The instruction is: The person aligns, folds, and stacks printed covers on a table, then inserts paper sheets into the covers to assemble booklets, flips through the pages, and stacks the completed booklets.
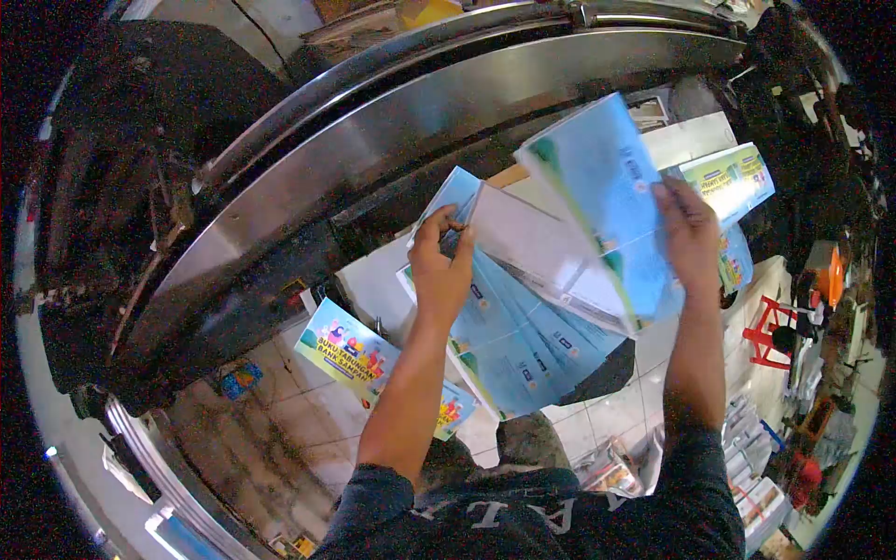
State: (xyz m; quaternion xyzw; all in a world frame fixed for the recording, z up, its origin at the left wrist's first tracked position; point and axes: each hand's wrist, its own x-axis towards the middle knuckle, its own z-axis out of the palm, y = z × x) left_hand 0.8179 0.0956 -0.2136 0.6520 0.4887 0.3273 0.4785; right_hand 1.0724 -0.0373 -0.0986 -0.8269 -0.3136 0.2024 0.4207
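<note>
My left hand (441,259) is closed, thumb and fingers pinched at the corner of a blue and white printed sheet (454,185). Below it, blue printed sheets (523,341) lie fanned out and overlapping. On the right, my right hand (689,233) grips the edge of a blue printed booklet (602,191), which is raised, tilted and slightly blurred. White inner pages (527,233) show between the two hands. Whether those pages belong to the raised booklet I cannot tell.
Colourful printed covers (343,350) lie left of my left forearm, and more covers (733,182) lie at the right. A long metal machine part (373,121) curves across the back. A red stool (770,331) stands on the tiled floor at the right.
</note>
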